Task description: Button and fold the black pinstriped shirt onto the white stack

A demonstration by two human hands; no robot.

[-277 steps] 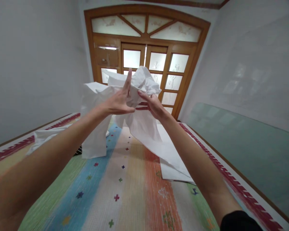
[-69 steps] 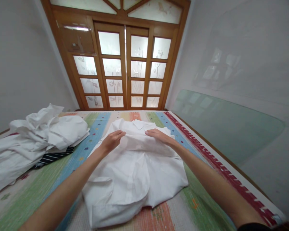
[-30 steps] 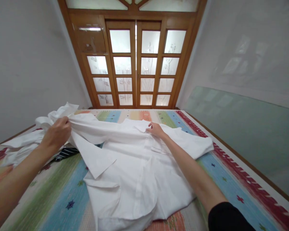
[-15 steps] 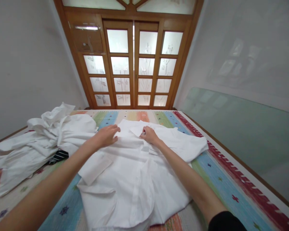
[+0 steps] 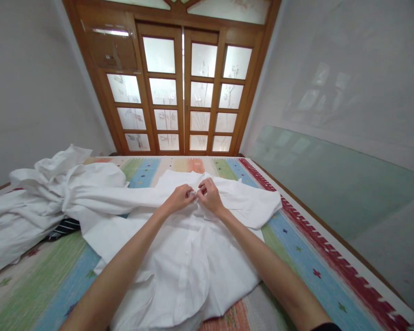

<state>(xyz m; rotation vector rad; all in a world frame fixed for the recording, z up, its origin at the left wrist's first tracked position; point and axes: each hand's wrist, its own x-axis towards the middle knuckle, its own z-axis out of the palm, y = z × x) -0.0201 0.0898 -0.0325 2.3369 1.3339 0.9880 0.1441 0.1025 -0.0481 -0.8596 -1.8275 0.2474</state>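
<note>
A white button-up shirt lies spread on the patterned cloth, its front facing up and its hem toward me. My left hand pinches the shirt's front edge near the collar. Right beside it, my right hand is closed on the fabric at the same spot, fingertips almost meeting the left ones. Whatever small part of the placket lies between the fingertips is too small to make out. One sleeve stretches left toward another crumpled white garment.
On the left is a heap of crumpled white clothing, with a black striped tie-like piece under it. The colourful striped cloth covers the surface. A glass panel leans along the right wall; wooden doors stand beyond.
My left hand has moved right, from apart and loosely open to pinching the shirt beside my right hand. The view has shifted slightly to the right.
</note>
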